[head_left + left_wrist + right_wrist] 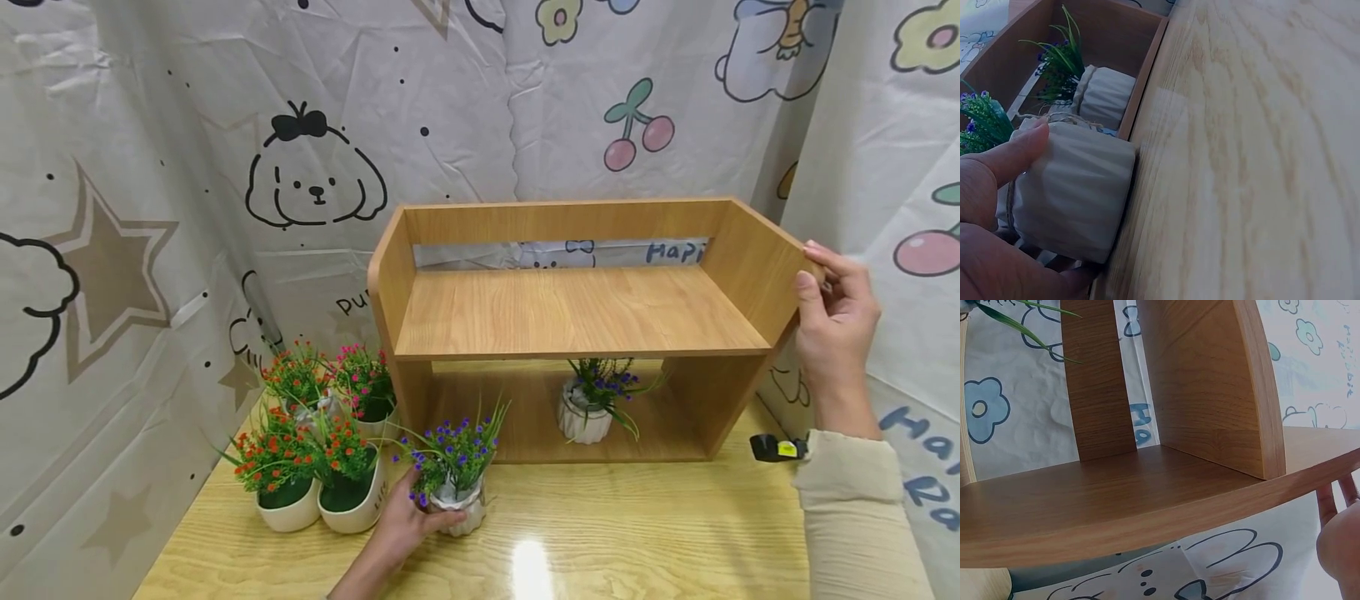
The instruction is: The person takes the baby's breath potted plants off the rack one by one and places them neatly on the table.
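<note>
My left hand (403, 521) holds a small potted plant (463, 510) with purple flowers near the front of the table, thumb on the near side of the pot. In the left wrist view, its white pleated pot (1079, 187) has twine around it and sits close to the tabletop. With my right hand (842, 325) I grip the upper edge of the right side panel of a wooden shelf (570, 312); the right wrist view catches only part of the fingers (1338, 540). A second purple-flowered plant (588, 417) stands in the lower compartment.
Several potted plants with orange and pink flowers, such as the front left one (288, 504), cluster left of the shelf. A black and yellow tape measure (776, 448) lies right of it. Printed cloth (465, 108) hangs behind and on both sides of the table (622, 533).
</note>
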A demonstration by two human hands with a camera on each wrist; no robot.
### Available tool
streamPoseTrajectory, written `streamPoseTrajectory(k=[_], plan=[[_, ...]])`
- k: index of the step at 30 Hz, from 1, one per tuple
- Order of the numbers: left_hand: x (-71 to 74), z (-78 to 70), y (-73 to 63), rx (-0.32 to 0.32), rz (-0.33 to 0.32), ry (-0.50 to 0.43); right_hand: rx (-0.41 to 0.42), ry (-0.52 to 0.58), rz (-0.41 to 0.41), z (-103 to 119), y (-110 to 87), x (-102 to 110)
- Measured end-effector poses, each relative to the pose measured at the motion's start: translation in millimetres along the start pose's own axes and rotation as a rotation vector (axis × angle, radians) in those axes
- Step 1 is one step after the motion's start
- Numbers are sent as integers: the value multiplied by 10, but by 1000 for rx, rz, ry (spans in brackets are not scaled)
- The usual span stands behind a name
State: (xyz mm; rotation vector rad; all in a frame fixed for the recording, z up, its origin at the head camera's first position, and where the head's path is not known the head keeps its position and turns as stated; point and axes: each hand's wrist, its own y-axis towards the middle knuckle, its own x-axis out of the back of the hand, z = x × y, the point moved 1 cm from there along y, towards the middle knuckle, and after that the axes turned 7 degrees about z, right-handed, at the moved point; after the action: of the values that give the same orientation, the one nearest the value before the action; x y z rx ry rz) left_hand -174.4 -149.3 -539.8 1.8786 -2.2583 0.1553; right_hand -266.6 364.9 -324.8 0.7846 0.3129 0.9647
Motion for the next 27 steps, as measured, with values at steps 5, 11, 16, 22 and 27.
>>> streamPoseTrajectory(k=[5, 11, 16, 22, 27], plan=[[10, -10, -19, 4, -3, 2, -2, -3, 3, 4, 5, -6], [22, -24, -24, 0, -5, 16, -6, -12, 5, -3, 3, -1], [36, -7, -7, 6, 24, 31, -12, -20, 3, -6, -6, 14], [79, 39, 9, 20, 65, 17, -7, -10, -1, -10, -6, 15], [118, 70, 17, 8, 90, 14, -7, -12, 8, -4, 0, 2]])
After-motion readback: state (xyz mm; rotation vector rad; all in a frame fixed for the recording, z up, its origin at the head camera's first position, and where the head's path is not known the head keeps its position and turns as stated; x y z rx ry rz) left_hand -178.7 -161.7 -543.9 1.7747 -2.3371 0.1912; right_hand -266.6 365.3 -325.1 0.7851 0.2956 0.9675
